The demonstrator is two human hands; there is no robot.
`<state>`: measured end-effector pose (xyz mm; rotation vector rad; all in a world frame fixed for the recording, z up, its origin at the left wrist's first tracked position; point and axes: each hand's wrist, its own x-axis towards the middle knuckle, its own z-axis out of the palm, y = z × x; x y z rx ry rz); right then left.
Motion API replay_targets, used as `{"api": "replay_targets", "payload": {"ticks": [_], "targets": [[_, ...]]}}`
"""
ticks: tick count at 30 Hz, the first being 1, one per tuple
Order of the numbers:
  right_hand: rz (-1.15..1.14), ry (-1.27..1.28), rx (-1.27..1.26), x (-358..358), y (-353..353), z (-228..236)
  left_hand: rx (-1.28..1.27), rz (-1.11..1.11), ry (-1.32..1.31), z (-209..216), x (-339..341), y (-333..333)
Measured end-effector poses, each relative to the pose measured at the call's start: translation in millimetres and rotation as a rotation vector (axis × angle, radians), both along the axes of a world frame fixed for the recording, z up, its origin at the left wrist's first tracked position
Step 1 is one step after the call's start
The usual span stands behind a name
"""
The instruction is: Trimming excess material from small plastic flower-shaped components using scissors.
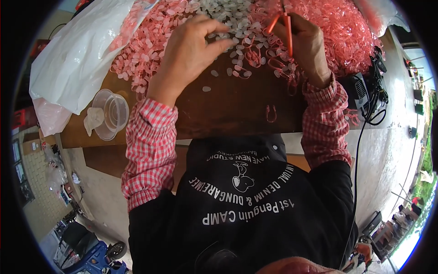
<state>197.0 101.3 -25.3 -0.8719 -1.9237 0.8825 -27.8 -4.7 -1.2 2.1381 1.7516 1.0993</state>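
My right hand (308,43) is closed around orange-handled scissors (289,35), whose dark tip points away from me. Thumb and forefinger of my left hand (189,52) are spread apart over the pile, with nothing visible between them. Under and around both hands lie heaped pink translucent plastic pieces (148,39), many of them small ovals. A patch of whitish oval pieces (228,11) lies between the hands, toward the far side. Beside the right hand, glossy pink plastic loops (342,34) form a large mound. One loose pink loop (271,113) rests near the table's front edge.
At left, a white plastic bag (77,59) bulges over the brown table (219,112). A clear round tub (114,114) sits near its front left edge, with a crumpled pale piece (93,119) against it. Black cables (378,91) hang by a dark box (358,91) at right.
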Motion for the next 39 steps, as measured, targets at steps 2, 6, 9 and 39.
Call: {"api": "replay_targets", "payload": {"ticks": [2, 6, 9, 39], "targets": [[0.089, -0.284, 0.099, -9, -11, 5, -0.112, -0.060, 0.077, -10, 6, -21], [0.209, -0.336, 0.490, -24, -17, -20, -0.083, -0.086, 0.198, -25, 28, -30], [0.046, -0.384, 0.503, -21, 2, -20, -0.036, -0.074, 0.209, -39, 25, -23], [0.285, -0.417, 0.273, -12, -18, -2, -0.029, -0.172, -1.315, -45, 24, 11]]}}
